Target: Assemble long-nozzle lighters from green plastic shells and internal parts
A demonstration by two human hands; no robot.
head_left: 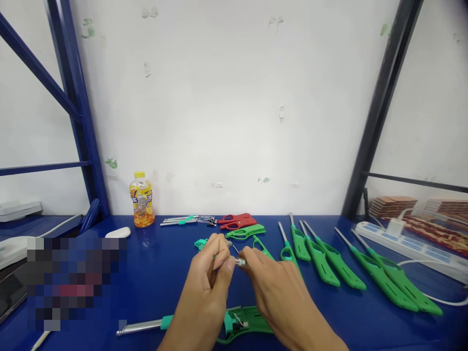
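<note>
My left hand point(209, 287) and my right hand point(274, 285) meet above the middle of the blue table, fingers closed in a pinch. Between their fingertips is a small pale lighter part point(240, 262), mostly hidden by the fingers. A thin metal piece shows just above it. Beneath my wrists lies an opened green lighter casing point(258, 320) with a teal trigger piece point(229, 321) and white wires inside. Its silver tube point(141, 327) points left. Behind my left fingers rests another teal piece point(200, 243), partly covered.
Several green long-neck lighters point(338, 263) lie at right, beside a white power strip point(413, 248). Red casing halves point(237, 222), a green casing half point(245, 231) and silver tubes with wires point(186, 220) lie at the back. A drink bottle point(143, 202) stands back left.
</note>
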